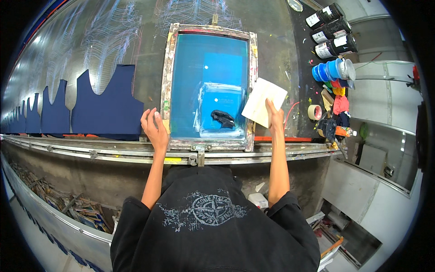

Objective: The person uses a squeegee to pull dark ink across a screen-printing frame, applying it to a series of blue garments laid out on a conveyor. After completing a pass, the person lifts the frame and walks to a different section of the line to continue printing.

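Observation:
A screen-printing frame [171,68] with blue mesh [190,59] lies in front of me on the long dark table. My left hand [155,129] is beside the frame's lower left side, its fingers apart and holding nothing. In my right hand [274,117] is a cream sheet or pad of paper [264,103], gripped with the thumb on top. The paper overlaps the frame's right side; whether it is one sheet or several I cannot tell. On the lower part of the mesh, inside a whitish smeared outline, sits a crumpled black piece [223,119], cloth or plastic.
Dark blue fabric pieces [106,109] line the table to the left. A metal rail [113,154] runs along its near edge. At the right stand black containers [333,31], blue tubs [328,70], a tape roll [314,112] and a bottle with an orange label [344,131].

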